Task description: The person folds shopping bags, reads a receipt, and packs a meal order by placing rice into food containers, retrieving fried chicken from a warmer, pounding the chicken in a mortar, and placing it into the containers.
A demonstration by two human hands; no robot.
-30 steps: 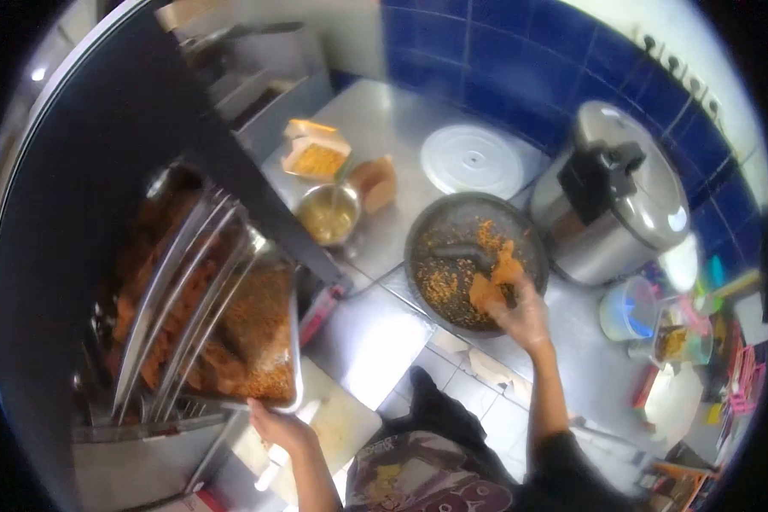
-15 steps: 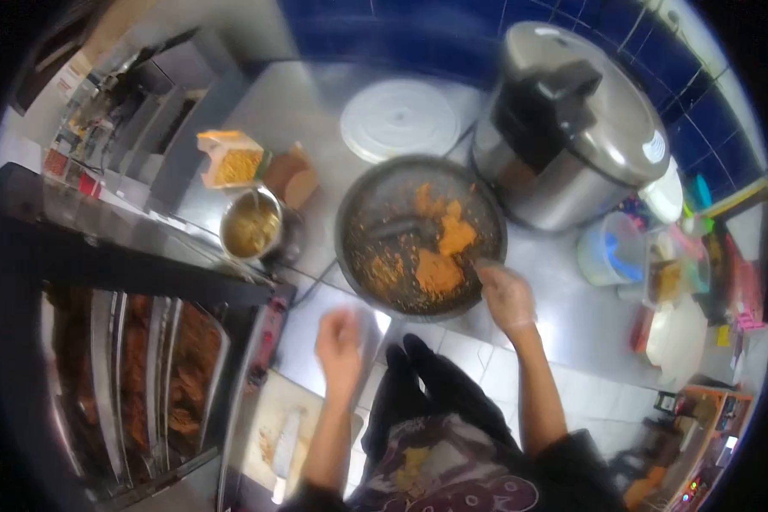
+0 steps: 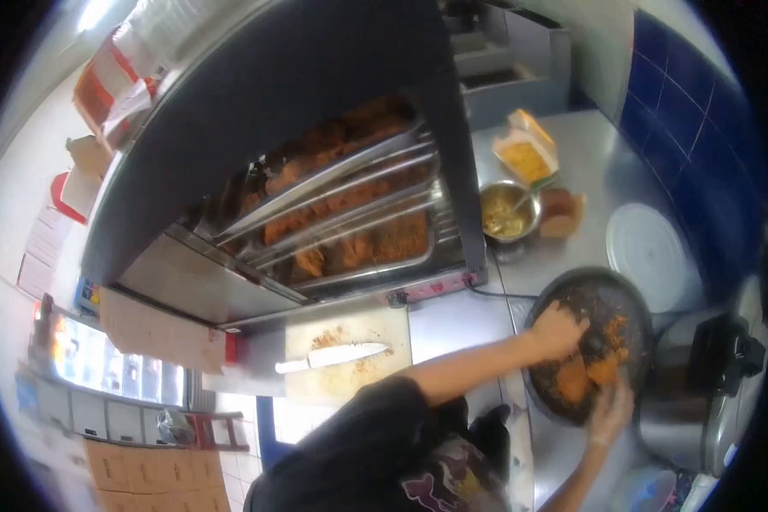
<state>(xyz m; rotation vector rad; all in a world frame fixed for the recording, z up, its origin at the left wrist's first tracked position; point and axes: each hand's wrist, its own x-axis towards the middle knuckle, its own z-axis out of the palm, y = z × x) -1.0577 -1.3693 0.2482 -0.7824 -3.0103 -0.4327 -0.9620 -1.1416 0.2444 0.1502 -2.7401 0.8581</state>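
A wide dark stone mortar (image 3: 639, 317) holds orange-brown fried pieces (image 3: 573, 381) and crumbs of the same colour. My left hand (image 3: 559, 331) reaches over its near left side, fingers closed around the handle end of a dark pestle (image 3: 595, 341); the hand covers most of that handle. At the lower right of the mortar, my right hand (image 3: 613, 414) is closed over the rim, fingertips close beside one of the fried pieces. Blur hides whether those fingers touch the food.
A heated display cabinet (image 3: 452, 294) with trays of browned food stands left. A knife (image 3: 346, 353) lies on a cutting board (image 3: 303, 384). Beyond are a metal pot (image 3: 485, 224), an open carton (image 3: 529, 158) and a white lid (image 3: 648, 256). A steel rice cooker (image 3: 678, 418) adjoins the mortar.
The view has swung left, bringing the cabinet and cutting board into the middle. My left hand has moved from beside the mortar onto the pestle; my right hand stays at the rim.
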